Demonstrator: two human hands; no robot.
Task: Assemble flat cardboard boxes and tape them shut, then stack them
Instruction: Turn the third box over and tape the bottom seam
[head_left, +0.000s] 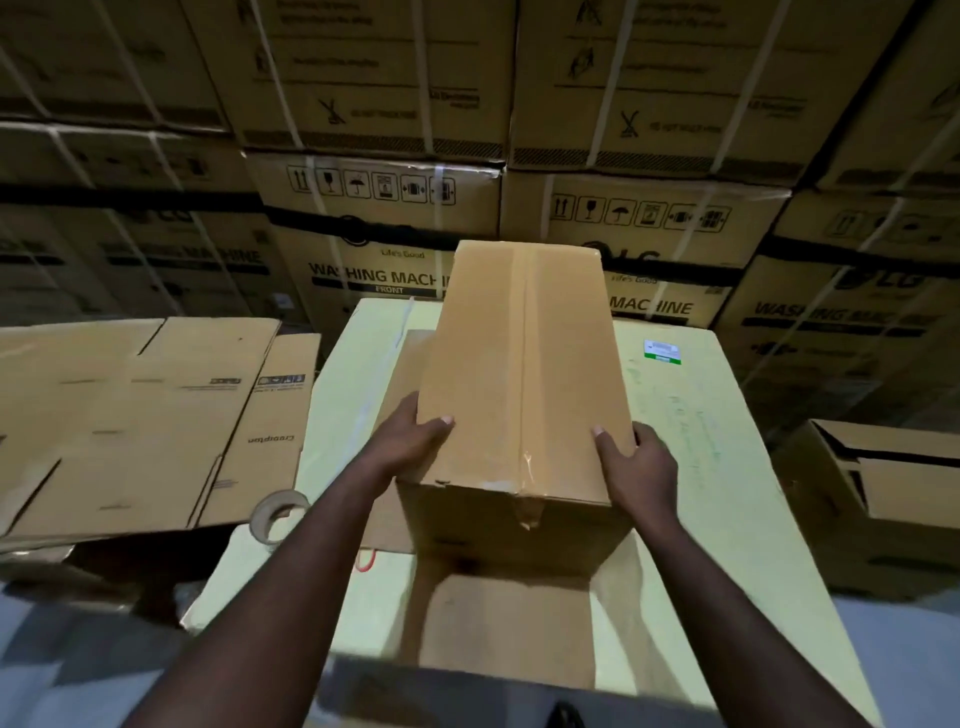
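A person is holding an assembled cardboard box (524, 374) with both hands over a pale yellow-green work surface (727, 467). The left hand (410, 441) is gripping the box's near left edge, thumb lying on the top face, and the right hand (636, 465) is gripping the near right edge in the same way. A strip of brown tape is running along the centre seam of the top and folding over the near end. Another piece of cardboard (400, 374) is lying under the box. To the left, flattened cardboard boxes (140, 415) are lying in a pile, with a roll of tape (278, 514) resting at their near right corner. An open carton (883, 499) is sitting to the right. Stacked washing machine cartons (374, 234) are filling the far side.
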